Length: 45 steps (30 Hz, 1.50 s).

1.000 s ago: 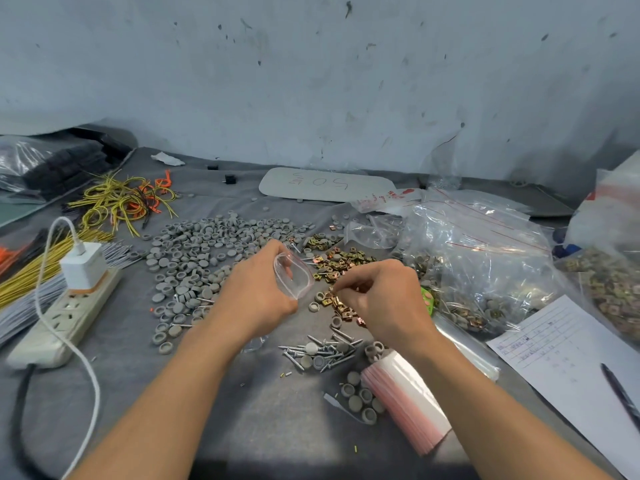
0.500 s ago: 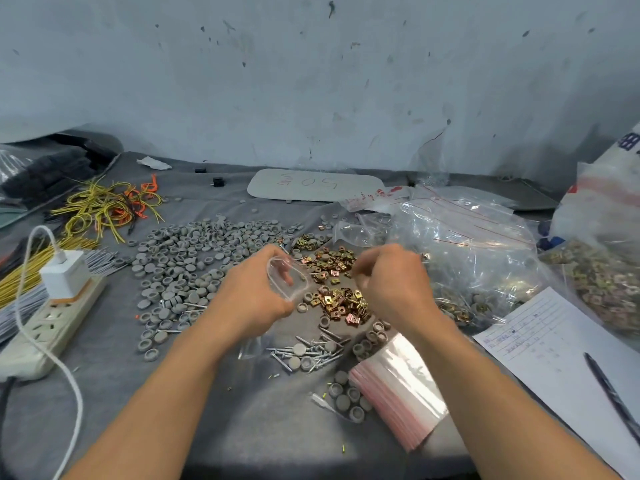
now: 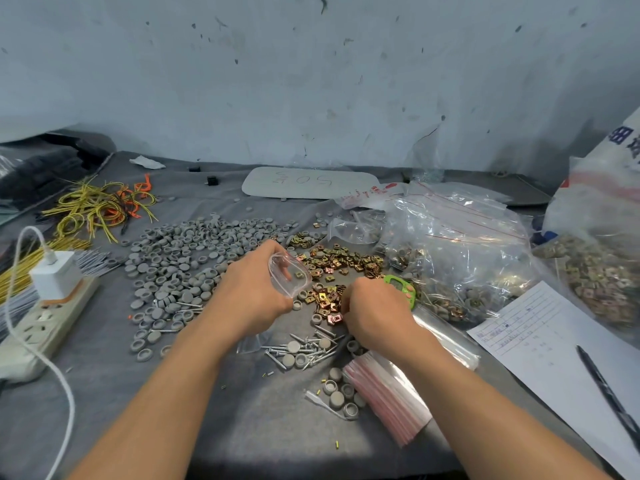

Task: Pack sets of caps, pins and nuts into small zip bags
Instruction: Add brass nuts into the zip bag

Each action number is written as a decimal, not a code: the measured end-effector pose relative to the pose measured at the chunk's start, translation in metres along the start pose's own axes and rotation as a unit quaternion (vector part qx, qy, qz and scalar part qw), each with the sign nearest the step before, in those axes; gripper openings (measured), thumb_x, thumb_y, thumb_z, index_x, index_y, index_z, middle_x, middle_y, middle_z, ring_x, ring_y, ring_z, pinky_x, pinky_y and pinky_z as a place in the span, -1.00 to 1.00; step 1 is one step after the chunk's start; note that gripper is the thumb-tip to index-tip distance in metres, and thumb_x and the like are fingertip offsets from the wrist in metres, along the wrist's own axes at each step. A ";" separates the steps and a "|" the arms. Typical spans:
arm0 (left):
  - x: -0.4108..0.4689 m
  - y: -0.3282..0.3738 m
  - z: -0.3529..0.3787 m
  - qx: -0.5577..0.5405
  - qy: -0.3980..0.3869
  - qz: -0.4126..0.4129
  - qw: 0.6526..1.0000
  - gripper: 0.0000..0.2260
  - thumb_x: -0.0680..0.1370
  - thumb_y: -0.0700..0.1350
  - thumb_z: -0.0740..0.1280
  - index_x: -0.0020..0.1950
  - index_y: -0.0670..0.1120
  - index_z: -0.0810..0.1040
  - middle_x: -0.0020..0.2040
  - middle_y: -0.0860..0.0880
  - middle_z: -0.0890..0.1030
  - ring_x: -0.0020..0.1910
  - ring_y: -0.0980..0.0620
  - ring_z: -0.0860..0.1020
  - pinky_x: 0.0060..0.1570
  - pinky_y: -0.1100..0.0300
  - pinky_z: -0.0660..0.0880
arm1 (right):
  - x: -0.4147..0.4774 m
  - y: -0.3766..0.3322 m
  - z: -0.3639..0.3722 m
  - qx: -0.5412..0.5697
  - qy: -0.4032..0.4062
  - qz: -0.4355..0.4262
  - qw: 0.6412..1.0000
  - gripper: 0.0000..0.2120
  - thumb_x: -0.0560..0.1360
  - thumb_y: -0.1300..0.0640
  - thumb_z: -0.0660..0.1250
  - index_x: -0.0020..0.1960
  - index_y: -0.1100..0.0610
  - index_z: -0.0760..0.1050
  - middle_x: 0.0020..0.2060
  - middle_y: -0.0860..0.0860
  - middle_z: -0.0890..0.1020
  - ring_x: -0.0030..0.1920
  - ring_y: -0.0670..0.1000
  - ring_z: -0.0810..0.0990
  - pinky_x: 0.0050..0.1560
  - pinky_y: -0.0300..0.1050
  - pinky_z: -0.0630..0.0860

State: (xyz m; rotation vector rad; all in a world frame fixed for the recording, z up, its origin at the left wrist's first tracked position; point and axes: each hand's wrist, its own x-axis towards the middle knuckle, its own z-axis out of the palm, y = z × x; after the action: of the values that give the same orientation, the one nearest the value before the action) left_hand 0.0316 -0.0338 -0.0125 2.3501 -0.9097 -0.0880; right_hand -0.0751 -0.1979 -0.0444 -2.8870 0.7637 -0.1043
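Two hands: left hand (image 3: 252,289) grips zip bag (image 3: 290,276), right hand (image 3: 375,315) pinches nuts (image 3: 327,301).

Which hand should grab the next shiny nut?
Probably the right hand: it is down on the nuts, fingers curled into the pile. The left hand is busy holding the bag open.

A small packing workshop: a cloth-covered bench (image 3: 104,393) against a stained wall (image 3: 311,81), heaped with grey caps (image 3: 194,251), brass nuts (image 3: 343,261) and bulk parts bags (image 3: 460,244).
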 end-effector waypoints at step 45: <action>-0.005 0.004 -0.001 0.024 -0.028 -0.006 0.999 -0.54 0.36 -0.11 0.59 0.08 0.18 0.42 0.06 0.11 0.63 -0.01 -0.01 0.58 -0.08 0.09 0.49 | -0.013 -0.024 -0.042 0.652 -0.082 0.005 0.753 -0.92 0.49 0.40 0.49 -0.08 0.26 0.70 -0.27 0.19 0.73 -0.30 0.00 0.71 -0.29 -0.27 0.60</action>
State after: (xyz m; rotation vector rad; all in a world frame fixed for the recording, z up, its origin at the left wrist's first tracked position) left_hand 0.0257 -0.0322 -0.0104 2.4097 -0.9332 -0.1383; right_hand -0.0793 -0.1767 0.0010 -1.5050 0.3721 -0.2508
